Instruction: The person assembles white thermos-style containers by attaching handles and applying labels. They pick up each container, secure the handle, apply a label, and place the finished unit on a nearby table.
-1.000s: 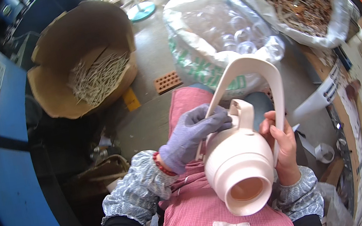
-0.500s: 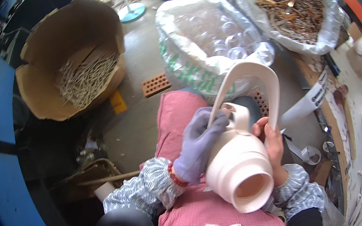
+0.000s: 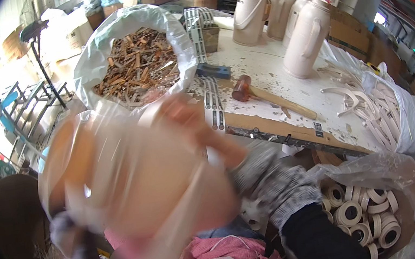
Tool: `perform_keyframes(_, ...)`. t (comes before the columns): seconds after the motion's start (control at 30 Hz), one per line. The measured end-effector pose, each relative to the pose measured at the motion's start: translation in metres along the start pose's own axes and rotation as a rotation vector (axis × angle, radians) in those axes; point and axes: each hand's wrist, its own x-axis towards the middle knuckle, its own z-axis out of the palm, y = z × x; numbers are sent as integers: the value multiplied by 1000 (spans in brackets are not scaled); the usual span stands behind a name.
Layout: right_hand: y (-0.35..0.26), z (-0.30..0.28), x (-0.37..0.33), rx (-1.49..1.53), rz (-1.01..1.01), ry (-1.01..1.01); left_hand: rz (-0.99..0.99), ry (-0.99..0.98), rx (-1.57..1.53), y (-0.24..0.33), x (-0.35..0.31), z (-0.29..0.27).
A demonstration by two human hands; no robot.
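Currently, a pale pink plastic jug (image 3: 144, 178), badly blurred, is held up in front of the person, to the near left of the worktable with chipped white paint (image 3: 262, 62), which serves as landmark. The bare right hand (image 3: 193, 123), between the jug and the worktable's left edge, has its fingers curled over the jug's upper side, grasping it. The left hand (image 3: 74, 237), in a purple-grey knitted glove, is beside the jug's far end from the worktable; blur hides its fingers, so I cannot tell whether it grips.

On the worktable, near its front edge, lies a mallet with a reddish-brown head and a wooden handle (image 3: 285, 103). Several upright pale pink jugs (image 3: 307, 38) stand toward its back. Left of the worktable is a white plastic sack (image 3: 84, 67) filled with brown scraps. At the worktable's right end, pale curved plastic strips (image 3: 381, 117) lie heaped. Below its front edge, a clear plastic bag (image 3: 413, 177) holds cream-coloured rings (image 3: 349, 213) with dark centres.
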Motion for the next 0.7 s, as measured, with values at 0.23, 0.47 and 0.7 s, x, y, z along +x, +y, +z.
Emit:
perform_keyframes(0.23, -143, -283, -44, -688, -391, 880, -374, -529, -132, -29, -55, 29)
perform_keyframes(0.47, -130, -349, -63, -1761, -413, 1107, -527, -700, -490, -42, -47, 65)
perform_keyframes(0.7, -54, -218, -39, -1785, -172, 591, -884, -345, -524, -66, -117, 45)
